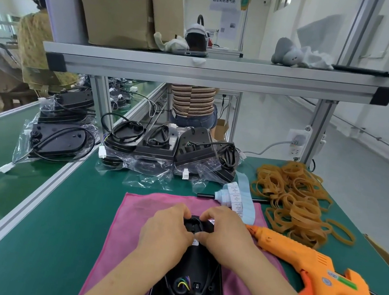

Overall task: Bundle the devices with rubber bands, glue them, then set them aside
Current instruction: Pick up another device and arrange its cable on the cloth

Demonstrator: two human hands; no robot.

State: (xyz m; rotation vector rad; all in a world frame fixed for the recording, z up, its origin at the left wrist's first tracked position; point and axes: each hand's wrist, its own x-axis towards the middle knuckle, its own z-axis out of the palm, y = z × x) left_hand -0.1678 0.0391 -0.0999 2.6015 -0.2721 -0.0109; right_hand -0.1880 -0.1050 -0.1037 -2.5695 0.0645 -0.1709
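Pink cloth (133,216) on mat; cardboard box (124,2) on shelf (224,72).

Left hand (167,228): bare, no glove, no ring or watch in view.
Right hand (224,231): bare, no glove, no ring or watch in view.
Fingers (184,212): uncovered; nails too small and blurred to tell.
Left forearm: bare to the frame's bottom edge, no sleeve showing.
Right forearm: bare to the frame's bottom edge, no sleeve showing.
Wrists: no band, strap or cuff.
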